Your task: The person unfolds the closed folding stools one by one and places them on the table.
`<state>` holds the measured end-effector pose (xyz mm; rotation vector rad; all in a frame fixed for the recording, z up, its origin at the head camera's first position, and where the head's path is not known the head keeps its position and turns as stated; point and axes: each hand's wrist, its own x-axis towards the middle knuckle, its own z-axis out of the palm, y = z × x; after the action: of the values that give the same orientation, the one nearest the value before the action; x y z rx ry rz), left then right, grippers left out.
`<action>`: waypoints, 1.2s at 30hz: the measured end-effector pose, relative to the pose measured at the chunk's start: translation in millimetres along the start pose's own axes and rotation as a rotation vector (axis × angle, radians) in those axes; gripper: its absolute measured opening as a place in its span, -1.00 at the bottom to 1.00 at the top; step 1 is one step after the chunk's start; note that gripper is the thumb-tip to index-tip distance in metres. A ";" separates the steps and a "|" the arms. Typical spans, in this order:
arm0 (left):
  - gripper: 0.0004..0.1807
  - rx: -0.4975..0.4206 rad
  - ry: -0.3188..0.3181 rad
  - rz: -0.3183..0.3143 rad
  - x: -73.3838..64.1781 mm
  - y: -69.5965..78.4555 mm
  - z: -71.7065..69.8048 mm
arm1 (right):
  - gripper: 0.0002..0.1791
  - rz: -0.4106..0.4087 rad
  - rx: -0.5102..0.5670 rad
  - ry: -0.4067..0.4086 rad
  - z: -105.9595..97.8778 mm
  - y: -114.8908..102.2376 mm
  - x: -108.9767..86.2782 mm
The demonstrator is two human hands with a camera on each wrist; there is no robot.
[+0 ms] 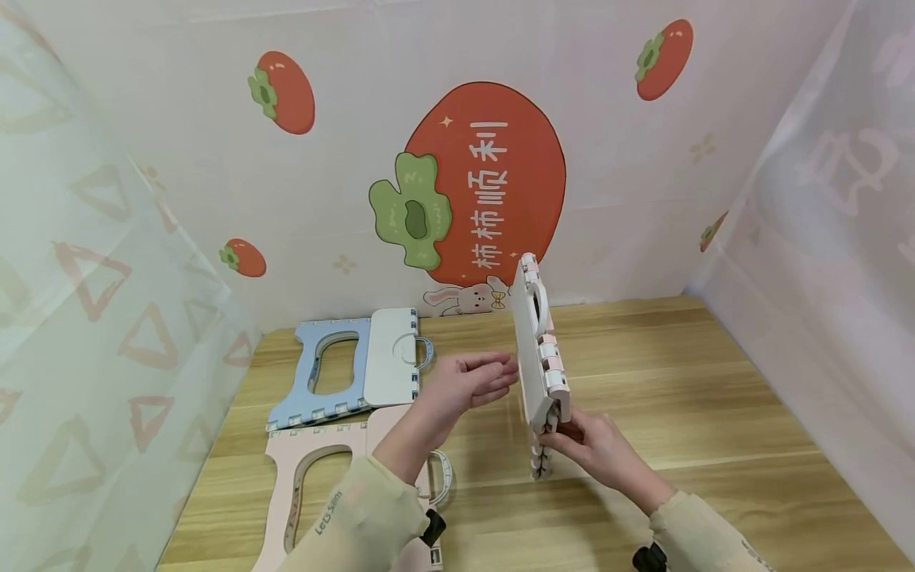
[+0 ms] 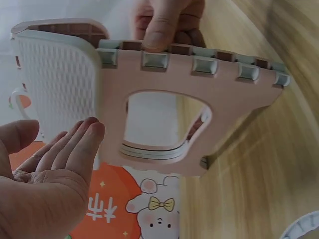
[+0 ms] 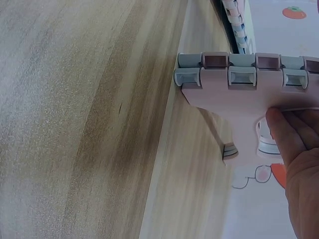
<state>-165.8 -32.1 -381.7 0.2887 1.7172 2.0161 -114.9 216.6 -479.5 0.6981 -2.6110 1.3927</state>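
Note:
A pink and white folding stool (image 1: 526,349) stands upright on the table, partly folded. Its textured white panel (image 2: 55,69) is angled away from the pink leg side (image 2: 112,82), which has a large cutout. My right hand (image 1: 600,451) grips the hinged edge low down; its thumb lies on that edge in the left wrist view, and its fingers (image 3: 281,132) reach over the pink side in the right wrist view. On the other side, my left hand (image 1: 472,381) is held up with straight fingers, fingertips right at the white panel, nothing in its grasp.
To the left a blue and white folded stool (image 1: 386,349) lies flat. Nearer, a pink folded stool (image 1: 284,477) lies flat, partly under my left forearm, with its loop handle (image 1: 445,477) sticking out. A printed curtain (image 1: 608,199) closes the wooden table's (image 1: 715,413) back and sides.

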 end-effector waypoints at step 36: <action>-0.57 0.317 -0.048 -0.005 -1.3 -49.5 18.7 | -0.58 0.025 0.040 -0.022 -1.3 -0.1 -1.7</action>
<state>-145.6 -11.3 -425.9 0.4322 2.0013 1.7136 -113.5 218.3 -479.2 0.6916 -2.6240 1.4566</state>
